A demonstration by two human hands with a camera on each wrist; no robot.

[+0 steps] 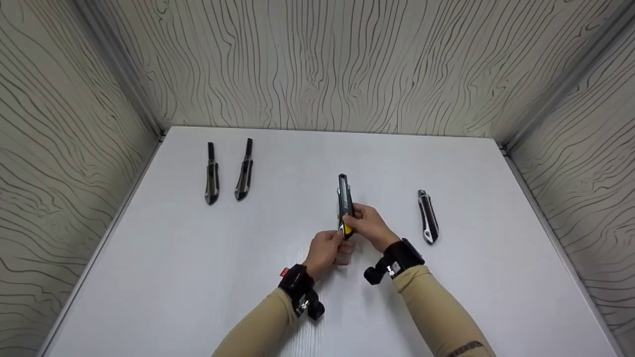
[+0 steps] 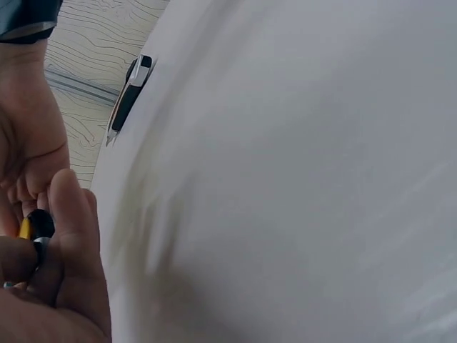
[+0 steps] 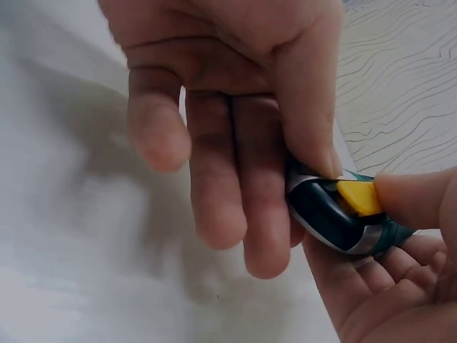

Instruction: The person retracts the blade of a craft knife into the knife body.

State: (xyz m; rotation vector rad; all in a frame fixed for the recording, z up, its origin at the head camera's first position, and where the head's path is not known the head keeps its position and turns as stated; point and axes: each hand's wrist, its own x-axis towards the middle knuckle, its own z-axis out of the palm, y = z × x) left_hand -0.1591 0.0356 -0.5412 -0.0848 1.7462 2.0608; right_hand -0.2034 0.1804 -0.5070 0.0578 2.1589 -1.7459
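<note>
Both hands hold one utility knife (image 1: 344, 196) above the middle of the white table. A dark strip with a grey face stands out at its far end, and a yellow slider (image 3: 359, 196) shows near its rear. My right hand (image 1: 372, 225) grips the handle from the right, thumb against the slider. With thumb and forefinger, my left hand (image 1: 325, 252) pinches the rear end; its other fingers extend below the knife, as the right wrist view shows. The left wrist view shows only the knife's dark end (image 2: 41, 223) between the fingers.
Two utility knives, one (image 1: 212, 173) beside another (image 1: 243, 171), lie at the back left with dark strips extended. Another knife (image 1: 428, 217) lies to the right of the hands. Wood-patterned walls (image 1: 307, 64) enclose the white table (image 1: 173, 277) at the back and sides.
</note>
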